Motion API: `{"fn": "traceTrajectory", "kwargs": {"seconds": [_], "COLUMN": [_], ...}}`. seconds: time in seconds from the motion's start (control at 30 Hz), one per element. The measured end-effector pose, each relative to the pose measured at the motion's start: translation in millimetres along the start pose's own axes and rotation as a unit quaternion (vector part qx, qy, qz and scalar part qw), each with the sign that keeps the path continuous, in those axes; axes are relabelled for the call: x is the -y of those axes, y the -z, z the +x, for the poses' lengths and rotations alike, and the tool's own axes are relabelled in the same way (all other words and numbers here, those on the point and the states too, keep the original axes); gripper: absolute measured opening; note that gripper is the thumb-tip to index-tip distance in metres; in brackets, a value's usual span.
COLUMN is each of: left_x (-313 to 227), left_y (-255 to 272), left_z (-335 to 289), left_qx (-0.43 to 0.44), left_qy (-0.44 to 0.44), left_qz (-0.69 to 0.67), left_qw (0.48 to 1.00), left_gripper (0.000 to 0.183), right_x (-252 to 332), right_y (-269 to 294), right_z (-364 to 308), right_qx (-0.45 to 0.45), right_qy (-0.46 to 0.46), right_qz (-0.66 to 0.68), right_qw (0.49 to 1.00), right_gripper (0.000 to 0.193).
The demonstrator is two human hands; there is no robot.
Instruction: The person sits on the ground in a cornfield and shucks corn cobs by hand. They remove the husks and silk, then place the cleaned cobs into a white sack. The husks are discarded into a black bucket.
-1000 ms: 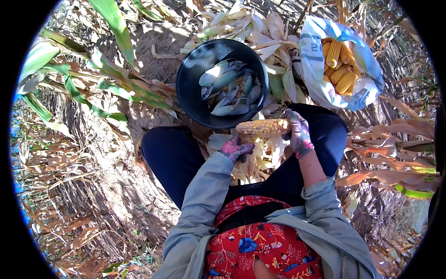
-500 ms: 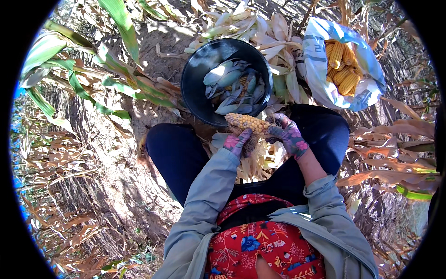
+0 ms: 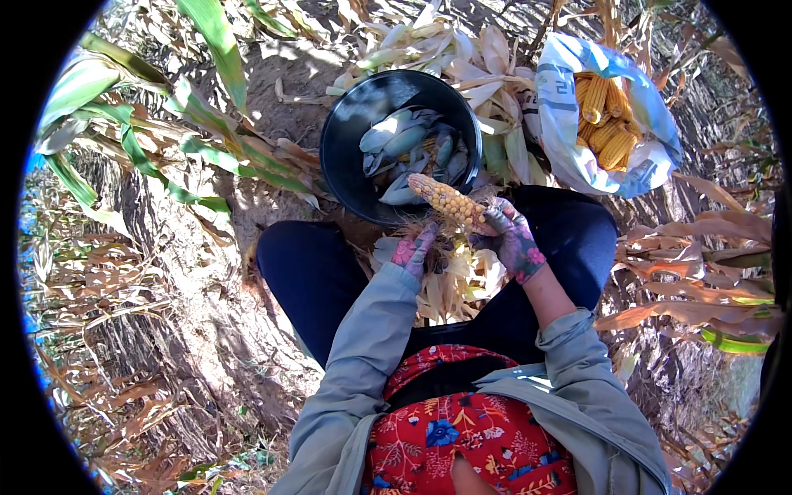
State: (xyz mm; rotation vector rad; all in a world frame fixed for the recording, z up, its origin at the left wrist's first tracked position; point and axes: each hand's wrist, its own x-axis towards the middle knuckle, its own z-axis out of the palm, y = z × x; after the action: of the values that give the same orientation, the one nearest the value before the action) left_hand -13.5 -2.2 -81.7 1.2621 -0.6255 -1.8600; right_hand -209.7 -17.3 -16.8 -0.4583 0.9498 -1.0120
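Inside bucket (image 3: 342, 144), unhusked corn (image 3: 396, 132); inside bag (image 3: 563, 144), cobs (image 3: 606, 124)

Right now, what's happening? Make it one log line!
right hand: holds corn cob | left hand: near cob | black bucket: mostly husk-wrapped ears | white bag: bare cobs

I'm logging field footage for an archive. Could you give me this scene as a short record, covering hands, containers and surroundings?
Setting: outdoors, on sunlit soil with corn leaves around
Right hand: grips the lower right end of a bare yellow corn ear
Left hand: just below the ear, beside brown silk; its hold is unclear
Bucket: black, round, with ears in pale husks inside
Sack: white and blue, open, right of the bucket, holding bare yellow ears
Loose husks: piled beyond the bucket
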Motion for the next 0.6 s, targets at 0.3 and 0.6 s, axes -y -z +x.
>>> {"fn": "traceTrajectory", "kwargs": {"seconds": [0.3, 0.6], "left_x": [-2, -57], "left_y": [-18, -43], "left_z": [-2, -39], "left_qx": [0.143, 0.143], "left_qy": [-0.089, 0.122], "left_qz": [0.13, 0.126], "left_qw": [0.977, 0.974], "left_gripper": [0.057, 0.049], "right_x": [-3, -5], "right_y": [-7, -12], "right_z": [-5, -5], "right_qx": [0.038, 0.032], "right_qy": [-0.03, -0.023], "right_qz": [-0.185, -0.267], "right_qw": [0.981, 0.963], "right_gripper": [0.034, 0.043]}}
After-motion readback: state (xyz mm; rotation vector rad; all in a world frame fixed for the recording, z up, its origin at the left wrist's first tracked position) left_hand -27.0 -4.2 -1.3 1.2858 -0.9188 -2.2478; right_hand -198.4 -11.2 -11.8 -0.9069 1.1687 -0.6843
